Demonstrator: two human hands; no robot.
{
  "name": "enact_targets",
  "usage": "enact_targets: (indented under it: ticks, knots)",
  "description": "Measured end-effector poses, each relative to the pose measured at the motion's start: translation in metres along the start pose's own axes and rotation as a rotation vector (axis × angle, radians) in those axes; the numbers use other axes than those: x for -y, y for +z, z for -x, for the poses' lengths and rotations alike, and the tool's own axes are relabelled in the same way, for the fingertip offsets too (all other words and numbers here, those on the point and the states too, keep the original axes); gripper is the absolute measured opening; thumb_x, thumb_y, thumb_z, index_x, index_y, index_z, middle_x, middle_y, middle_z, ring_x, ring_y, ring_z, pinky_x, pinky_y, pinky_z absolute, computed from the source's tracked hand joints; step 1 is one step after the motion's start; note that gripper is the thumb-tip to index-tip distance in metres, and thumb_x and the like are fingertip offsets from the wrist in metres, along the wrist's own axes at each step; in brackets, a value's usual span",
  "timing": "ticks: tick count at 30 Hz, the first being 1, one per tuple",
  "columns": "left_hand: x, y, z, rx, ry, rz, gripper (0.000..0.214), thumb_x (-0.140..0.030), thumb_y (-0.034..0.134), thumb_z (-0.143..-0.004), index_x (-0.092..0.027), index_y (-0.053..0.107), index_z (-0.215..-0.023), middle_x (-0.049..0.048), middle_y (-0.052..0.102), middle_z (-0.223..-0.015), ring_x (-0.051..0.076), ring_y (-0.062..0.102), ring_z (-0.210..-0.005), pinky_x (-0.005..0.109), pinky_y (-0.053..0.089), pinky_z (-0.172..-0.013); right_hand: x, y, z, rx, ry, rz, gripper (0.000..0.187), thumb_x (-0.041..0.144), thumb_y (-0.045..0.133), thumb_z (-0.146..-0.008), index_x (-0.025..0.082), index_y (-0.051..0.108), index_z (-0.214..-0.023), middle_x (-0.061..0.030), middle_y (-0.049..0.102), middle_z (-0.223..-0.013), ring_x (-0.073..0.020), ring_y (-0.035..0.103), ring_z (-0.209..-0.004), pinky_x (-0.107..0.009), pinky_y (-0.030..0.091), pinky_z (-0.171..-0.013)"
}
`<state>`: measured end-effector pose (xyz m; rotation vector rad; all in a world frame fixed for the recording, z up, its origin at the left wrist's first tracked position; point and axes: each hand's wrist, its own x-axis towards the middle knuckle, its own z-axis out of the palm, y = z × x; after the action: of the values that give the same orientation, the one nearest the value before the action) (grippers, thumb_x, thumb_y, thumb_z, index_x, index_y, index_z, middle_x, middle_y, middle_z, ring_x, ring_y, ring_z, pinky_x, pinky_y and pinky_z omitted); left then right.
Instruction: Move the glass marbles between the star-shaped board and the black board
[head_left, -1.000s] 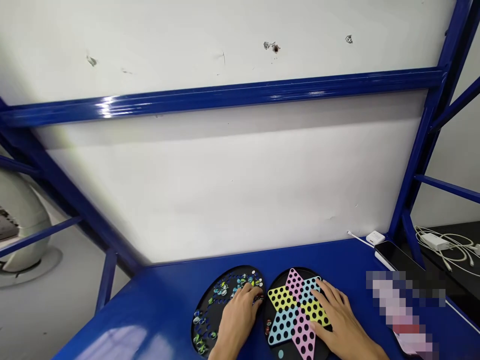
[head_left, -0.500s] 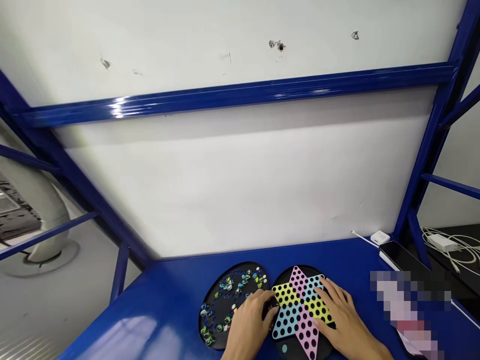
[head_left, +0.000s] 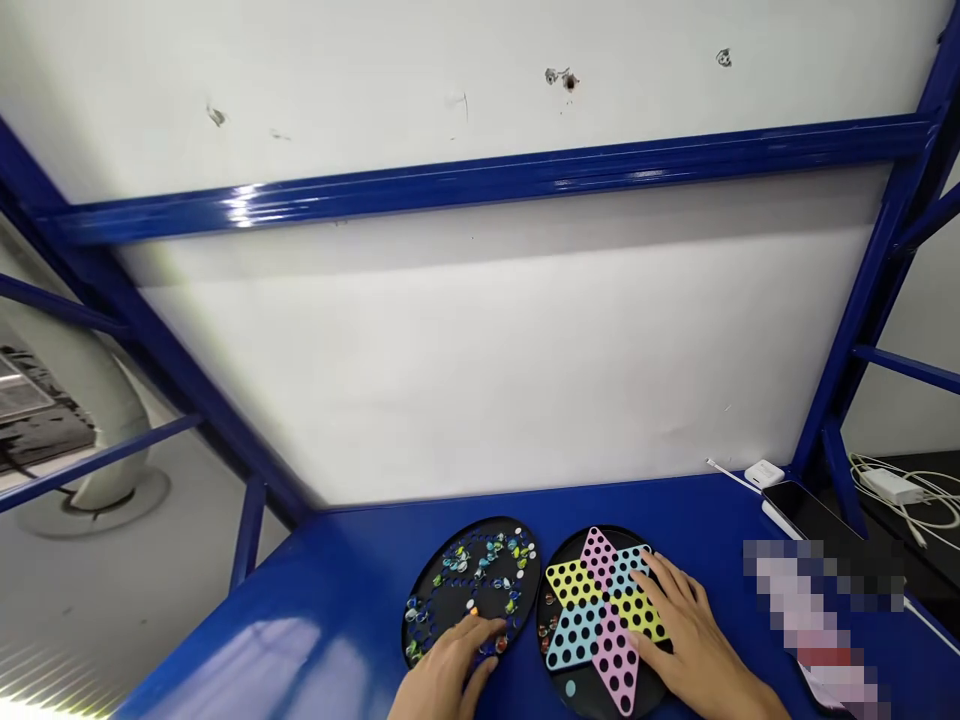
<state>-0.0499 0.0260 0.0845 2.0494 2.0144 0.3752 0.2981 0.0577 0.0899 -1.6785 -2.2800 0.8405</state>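
My left hand [head_left: 454, 668] is over the lower part of a round black tray [head_left: 454, 592], thumb and forefinger apart near a few glass marbles [head_left: 501, 645]. More marbles, green, blue and white, lie scattered over the tray. To its right is a Chinese checkers board [head_left: 606, 598], a pink, yellow and blue star with black holes on a black round base. Several reddish marbles [head_left: 547, 622] sit in the gap along the base's left edge. Spread across the star's right side, my right hand [head_left: 679, 630] rests with its fingers apart and its thumb on the pink point.
Both round pieces stand on a blue table [head_left: 352, 600] against a white wall panel with blue metal bars [head_left: 480, 185]. At the right lie a dark phone [head_left: 806, 510], a white charger [head_left: 763, 474], cables and a pixelated patch. A pale pipe [head_left: 112, 430] stands at the left.
My left hand has moved left from the checkers board's edge onto the marble tray, uncovering the reddish marbles beside the star. My right hand stays on the board. The view has shifted slightly.
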Motion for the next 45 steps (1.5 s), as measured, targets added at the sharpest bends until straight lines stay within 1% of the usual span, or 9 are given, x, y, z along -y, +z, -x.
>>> enact_targets:
  ticks: [5,10,18,22,26,30,33,38,45]
  knots:
    - [-0.025,-0.013,-0.011,0.15,0.042,0.041,0.031,-0.026,0.048,-0.088,-0.031,0.072,-0.107,0.0012,0.074,-0.115,0.021,0.068,-0.107,0.03,0.053,-0.091,0.001,-0.002,0.0,0.004,0.001,-0.016,0.073,0.069,0.036,-0.097,0.033,0.029,-0.16,0.004,0.01,-0.17,-0.0263,0.007,-0.157,-0.05,0.011,-0.127]
    - [-0.044,-0.028,-0.015,0.075,0.029,0.115,0.024,-0.037,0.049,-0.093,-0.03,0.07,-0.1,-0.0014,0.074,-0.103,0.018,0.068,-0.088,0.026,0.052,-0.077,0.0,0.0,0.0,0.0,-0.006,-0.008,0.071,0.067,0.038,-0.097,0.034,0.03,-0.16,0.0044,0.011,-0.17,-0.0271,0.008,-0.157,-0.05,0.012,-0.127]
    - [-0.083,-0.015,-0.024,0.038,0.119,0.115,0.029,-0.027,0.046,-0.094,-0.031,0.073,-0.104,-0.0006,0.075,-0.114,0.02,0.068,-0.102,0.033,0.053,-0.093,-0.001,-0.001,0.0,0.011,0.0,0.005,0.071,0.068,0.035,-0.098,0.035,0.028,-0.161,0.0045,0.01,-0.171,-0.0279,0.008,-0.157,-0.051,0.012,-0.127]
    - [-0.059,-0.011,-0.02,-0.09,0.121,0.128,0.036,-0.031,0.039,-0.098,-0.029,0.074,-0.108,0.0025,0.073,-0.123,0.021,0.066,-0.114,0.035,0.05,-0.105,-0.002,-0.001,0.0,0.011,0.002,-0.001,0.073,0.07,0.034,-0.097,0.035,0.028,-0.16,0.0043,0.01,-0.171,-0.0269,0.007,-0.157,-0.05,0.013,-0.127]
    - [0.0,-0.018,-0.019,-0.281,-0.055,0.064,0.041,-0.041,0.038,-0.095,-0.027,0.067,-0.121,0.0041,0.069,-0.129,0.025,0.065,-0.12,0.04,0.053,-0.104,-0.002,0.0,0.0,-0.007,-0.032,-0.008,0.071,0.069,0.035,-0.098,0.035,0.029,-0.16,0.0046,0.011,-0.17,-0.0264,0.008,-0.157,-0.049,0.012,-0.127]
    - [0.052,-0.026,-0.024,-0.306,-0.109,-0.008,0.048,-0.039,0.035,-0.092,-0.023,0.06,-0.13,0.0067,0.067,-0.134,0.026,0.064,-0.123,0.042,0.051,-0.107,-0.003,0.0,0.0,-0.007,-0.021,-0.005,0.072,0.069,0.034,-0.098,0.035,0.027,-0.161,0.0041,0.011,-0.171,-0.0268,0.008,-0.157,-0.05,0.012,-0.127]
    - [0.071,-0.03,-0.023,-0.33,-0.156,0.026,0.049,-0.038,0.033,-0.093,-0.022,0.058,-0.132,0.0063,0.066,-0.137,0.025,0.062,-0.128,0.041,0.05,-0.109,-0.003,0.001,0.0,-0.007,-0.013,0.0,0.074,0.071,0.035,-0.097,0.035,0.027,-0.161,0.0036,0.011,-0.17,-0.0273,0.008,-0.157,-0.05,0.013,-0.127]
    - [0.068,-0.032,-0.014,-0.265,-0.159,0.176,0.044,-0.045,0.04,-0.093,-0.025,0.064,-0.123,0.0054,0.074,-0.118,0.025,0.07,-0.109,0.037,0.057,-0.094,-0.003,0.001,0.0,-0.004,-0.008,-0.004,0.074,0.072,0.033,-0.097,0.035,0.027,-0.161,0.0041,0.011,-0.171,-0.0257,0.007,-0.157,-0.049,0.012,-0.127]
    - [0.014,-0.03,0.002,0.032,0.0,0.117,0.03,-0.041,0.05,-0.09,-0.031,0.074,-0.104,0.0029,0.074,-0.111,0.025,0.069,-0.097,0.033,0.054,-0.089,-0.004,0.001,0.001,-0.013,-0.02,0.016,0.074,0.071,0.032,-0.098,0.034,0.027,-0.161,0.0039,0.011,-0.171,-0.0251,0.007,-0.157,-0.049,0.012,-0.127]
